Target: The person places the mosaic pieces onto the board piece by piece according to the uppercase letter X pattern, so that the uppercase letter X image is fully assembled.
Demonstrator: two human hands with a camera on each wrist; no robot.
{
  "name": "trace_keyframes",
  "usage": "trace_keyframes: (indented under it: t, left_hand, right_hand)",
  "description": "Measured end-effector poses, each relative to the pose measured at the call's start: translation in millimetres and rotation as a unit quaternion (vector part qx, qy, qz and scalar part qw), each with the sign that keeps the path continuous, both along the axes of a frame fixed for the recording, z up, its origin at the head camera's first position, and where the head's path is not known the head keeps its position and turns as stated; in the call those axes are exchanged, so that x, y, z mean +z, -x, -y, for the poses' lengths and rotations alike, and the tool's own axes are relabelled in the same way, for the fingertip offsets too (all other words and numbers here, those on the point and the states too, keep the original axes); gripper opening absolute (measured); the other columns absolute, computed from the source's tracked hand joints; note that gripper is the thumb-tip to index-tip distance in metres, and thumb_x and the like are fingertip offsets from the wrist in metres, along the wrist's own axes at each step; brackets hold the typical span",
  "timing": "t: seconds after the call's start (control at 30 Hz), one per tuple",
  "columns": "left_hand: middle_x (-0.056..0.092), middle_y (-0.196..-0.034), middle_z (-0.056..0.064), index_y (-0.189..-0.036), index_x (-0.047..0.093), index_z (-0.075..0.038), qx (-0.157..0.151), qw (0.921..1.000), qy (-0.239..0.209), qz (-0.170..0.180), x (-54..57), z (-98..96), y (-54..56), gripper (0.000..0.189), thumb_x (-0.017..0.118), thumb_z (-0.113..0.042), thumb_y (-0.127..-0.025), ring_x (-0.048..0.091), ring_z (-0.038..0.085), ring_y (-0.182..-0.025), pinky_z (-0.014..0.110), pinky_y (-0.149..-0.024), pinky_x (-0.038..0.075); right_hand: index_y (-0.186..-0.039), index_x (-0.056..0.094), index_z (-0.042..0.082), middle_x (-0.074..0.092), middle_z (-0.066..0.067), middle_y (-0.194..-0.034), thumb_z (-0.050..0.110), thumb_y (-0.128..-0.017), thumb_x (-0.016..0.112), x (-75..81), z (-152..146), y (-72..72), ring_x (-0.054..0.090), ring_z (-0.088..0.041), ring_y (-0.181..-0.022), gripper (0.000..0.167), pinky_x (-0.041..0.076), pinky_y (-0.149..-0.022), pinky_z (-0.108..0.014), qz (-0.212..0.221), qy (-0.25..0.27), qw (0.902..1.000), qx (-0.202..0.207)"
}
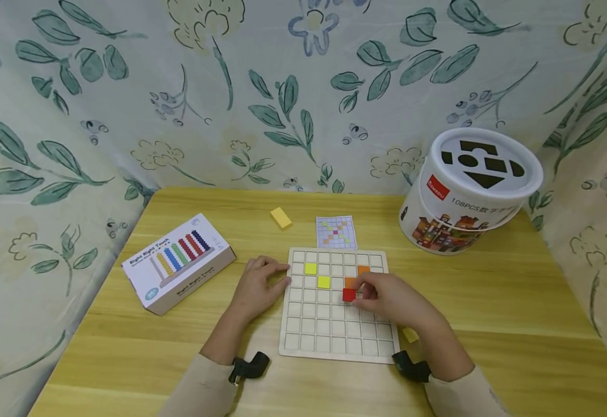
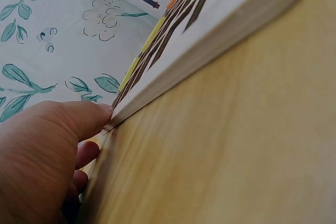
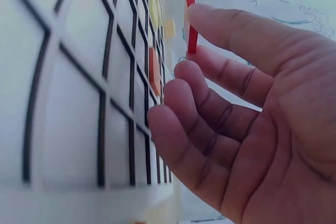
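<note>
Over the grid board (image 1: 309, 327), a red square tile (image 1: 348, 295) is being pinched by the right grip (image 1: 392, 298); a placing step is apparently proceeding, probably calling for lowering it flat into a cell, while the left grip (image 1: 256, 288), loosely spread, is touching the board's left edge.

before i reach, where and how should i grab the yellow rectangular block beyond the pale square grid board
I'd pinch the yellow rectangular block by the middle of its two long sides, coming straight down from above. It lies flat, longer than wide, nothing touches those sides, and the pale square grid board sits apart from it.
</note>
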State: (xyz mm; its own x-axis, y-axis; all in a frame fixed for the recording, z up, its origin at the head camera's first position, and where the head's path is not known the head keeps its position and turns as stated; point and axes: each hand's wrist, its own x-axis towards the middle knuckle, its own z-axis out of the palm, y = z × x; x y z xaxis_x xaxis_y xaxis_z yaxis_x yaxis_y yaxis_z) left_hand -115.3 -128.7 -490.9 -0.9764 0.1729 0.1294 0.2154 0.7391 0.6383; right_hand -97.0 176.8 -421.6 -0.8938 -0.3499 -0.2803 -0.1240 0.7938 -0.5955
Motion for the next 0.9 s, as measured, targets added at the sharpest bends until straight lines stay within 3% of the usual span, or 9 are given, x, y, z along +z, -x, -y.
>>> trace_keyframes:
  t: [0.37,0.9]
  left_hand:
    - [0.066,-0.117,0.002,-0.120,0.076,-0.023,-0.001,1.0000,0.002,0.002,0.8,-0.7,0.7,0.029,0.075,-0.033,-0.093,0.053,0.022,-0.109,0.040,-0.095,0.047]
    - [0.066,-0.117,0.002,-0.121,0.076,-0.023,0.003,1.0000,0.000,0.007,1.3,-0.1,-0.3,0.030,0.075,-0.033,-0.093,0.053,0.021,-0.109,0.039,-0.095,0.047]
  right_hand:
    - [-0.098,0.066,0.019,0.055,0.002,-0.072,0.024,-0.085,0.083,-10.5,18.5,0.7,0.051,-0.014,-0.067,0.022,0.038,-0.060,-0.027,-0.006,-0.010,0.9999,0.001]
    - [-0.100,0.069,0.021,0.055,0.001,-0.073,0.026,-0.085,0.083,-13.9,28.4,1.0,0.050,-0.015,-0.068,0.021,0.037,-0.061,-0.030,-0.015,-0.031,0.9993,-0.016]
